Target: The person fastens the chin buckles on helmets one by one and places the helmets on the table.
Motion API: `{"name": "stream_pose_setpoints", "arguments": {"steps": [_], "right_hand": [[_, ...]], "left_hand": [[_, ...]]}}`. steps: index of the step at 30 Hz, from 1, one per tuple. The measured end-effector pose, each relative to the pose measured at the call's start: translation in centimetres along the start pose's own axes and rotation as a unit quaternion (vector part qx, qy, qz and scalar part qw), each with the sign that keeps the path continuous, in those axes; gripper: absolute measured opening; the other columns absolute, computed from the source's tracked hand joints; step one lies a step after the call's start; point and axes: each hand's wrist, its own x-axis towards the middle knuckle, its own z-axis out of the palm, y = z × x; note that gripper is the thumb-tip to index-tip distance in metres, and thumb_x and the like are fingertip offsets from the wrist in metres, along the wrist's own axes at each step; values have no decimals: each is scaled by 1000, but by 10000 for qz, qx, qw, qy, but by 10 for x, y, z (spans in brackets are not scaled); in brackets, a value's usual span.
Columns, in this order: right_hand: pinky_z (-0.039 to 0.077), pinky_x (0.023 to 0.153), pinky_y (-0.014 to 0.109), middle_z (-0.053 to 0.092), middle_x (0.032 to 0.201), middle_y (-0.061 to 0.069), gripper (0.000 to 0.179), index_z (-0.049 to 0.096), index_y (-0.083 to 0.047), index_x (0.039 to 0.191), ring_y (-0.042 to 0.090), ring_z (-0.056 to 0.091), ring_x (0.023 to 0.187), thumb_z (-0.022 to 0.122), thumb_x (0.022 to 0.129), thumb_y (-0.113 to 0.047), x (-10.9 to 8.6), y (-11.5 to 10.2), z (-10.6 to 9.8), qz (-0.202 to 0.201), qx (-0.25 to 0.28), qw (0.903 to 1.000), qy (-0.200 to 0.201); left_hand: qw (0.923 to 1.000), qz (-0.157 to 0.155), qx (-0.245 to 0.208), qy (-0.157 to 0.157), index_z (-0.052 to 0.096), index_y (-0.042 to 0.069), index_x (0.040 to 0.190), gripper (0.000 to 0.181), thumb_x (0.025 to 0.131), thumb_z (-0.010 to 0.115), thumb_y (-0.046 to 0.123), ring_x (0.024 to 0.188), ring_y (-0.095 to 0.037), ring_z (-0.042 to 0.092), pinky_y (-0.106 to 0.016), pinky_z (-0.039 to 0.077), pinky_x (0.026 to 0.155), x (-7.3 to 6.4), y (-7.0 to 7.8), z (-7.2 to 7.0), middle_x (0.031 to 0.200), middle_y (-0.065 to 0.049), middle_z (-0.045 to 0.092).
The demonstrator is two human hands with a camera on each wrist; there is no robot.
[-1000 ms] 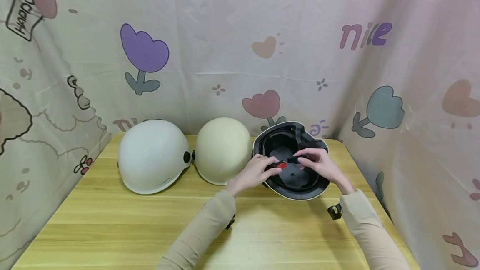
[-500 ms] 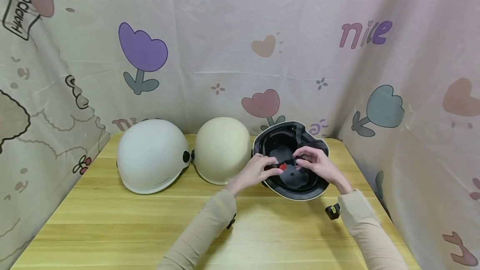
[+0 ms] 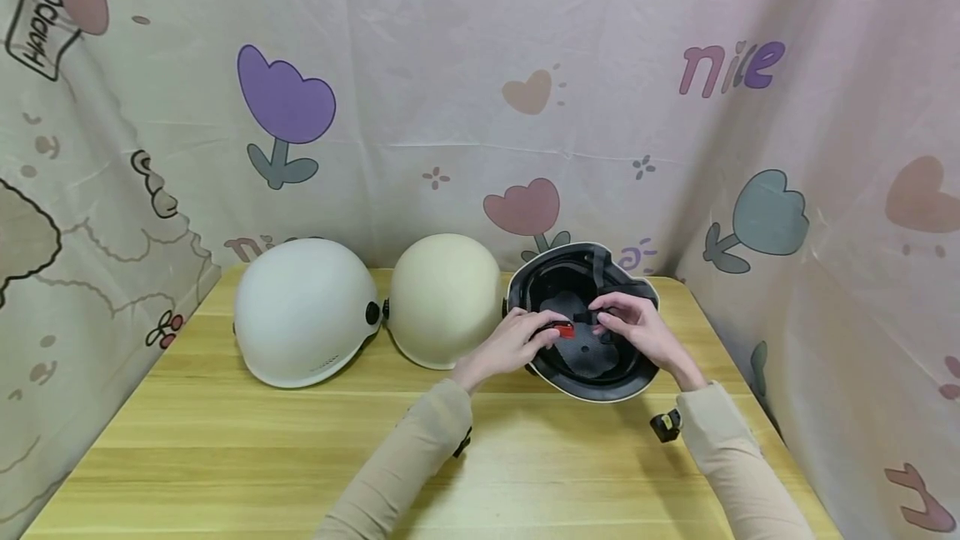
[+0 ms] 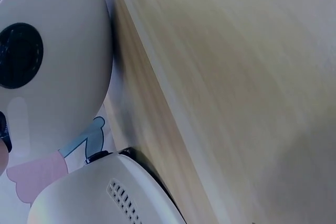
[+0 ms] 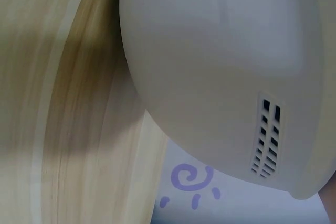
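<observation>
A helmet point(image 3: 588, 359) lies upturned at the right of the table, its black lining facing up. Over its opening, my left hand point(image 3: 510, 340) pinches the red-and-black buckle point(image 3: 564, 329) of the chin strap. My right hand point(image 3: 637, 327) pinches the black clip point(image 3: 583, 317) on the other strap end. A small gap separates clip and buckle. Both wrist views show the helmet's pale outer shell, with a round black knob point(image 4: 21, 55) in the left one and a slotted vent point(image 5: 268, 137) in the right one. Neither wrist view shows the fingers.
Left of the upturned helmet stand a cream helmet point(image 3: 446, 302) and a larger white helmet point(image 3: 303, 315), both dome up. The wooden table point(image 3: 225, 457) runs in front of them. A patterned cloth point(image 3: 420, 90) hangs behind and at both sides.
Half a second ago the clip and the red buckle met over the helmet; now they are slightly apart, the right hand a little further right. The other helmets stay put.
</observation>
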Motion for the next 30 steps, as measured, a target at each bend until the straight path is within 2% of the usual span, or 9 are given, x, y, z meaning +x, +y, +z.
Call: {"name": "stream_pose_setpoints", "arguments": {"steps": [5,12,15,18,22,25,30], "right_hand": [[60,82,22,70,106,-7,33,56,14,126,18,76,86,60,100,-6,-1,0,-1,123,-3,9999,-39],[60,79,21,72,97,-8,32,56,17,123,11,74,80,60,100,-5,-2,0,0,40,-13,10000,-57],[60,77,21,72,93,-6,31,56,17,122,9,72,79,60,100,-4,-2,0,0,11,28,10000,-54],[60,76,21,72,89,-4,30,57,16,121,7,71,78,60,99,-4,-3,-1,1,35,62,10000,-57],[59,76,22,72,89,-5,28,59,13,121,8,70,78,60,100,-5,-3,-2,1,104,53,9999,-119],[59,76,22,72,89,-6,28,59,12,121,7,70,78,59,100,-5,-3,-2,1,156,40,9997,-200],[60,77,22,73,93,-9,27,59,13,121,8,71,79,59,100,-4,-3,-4,1,191,65,9994,-278]], "left_hand": [[9999,77,-68,93,63,12,122,23,105,51,23,83,-12,60,-36,41,97,1,-2,1,79,2,66],[9989,-355,-272,159,63,15,101,16,100,60,31,84,-13,57,-36,41,97,1,-3,3,85,3,74],[9984,-347,-390,229,61,16,93,17,99,63,32,80,-12,55,-36,41,96,1,-5,4,77,6,67],[9977,-368,-499,292,58,17,88,20,96,66,34,76,-9,51,-32,38,92,1,-6,5,66,9,50],[9963,-274,-673,467,57,17,84,23,92,71,32,65,-6,39,-20,33,72,1,-5,5,59,11,35],[9949,-129,-805,597,57,15,82,23,91,73,30,59,-5,31,-17,26,59,2,-5,5,58,11,30],[9946,-37,-810,651,58,16,81,23,90,74,30,58,-4,33,-15,26,59,3,-5,5,59,11,31]]}}
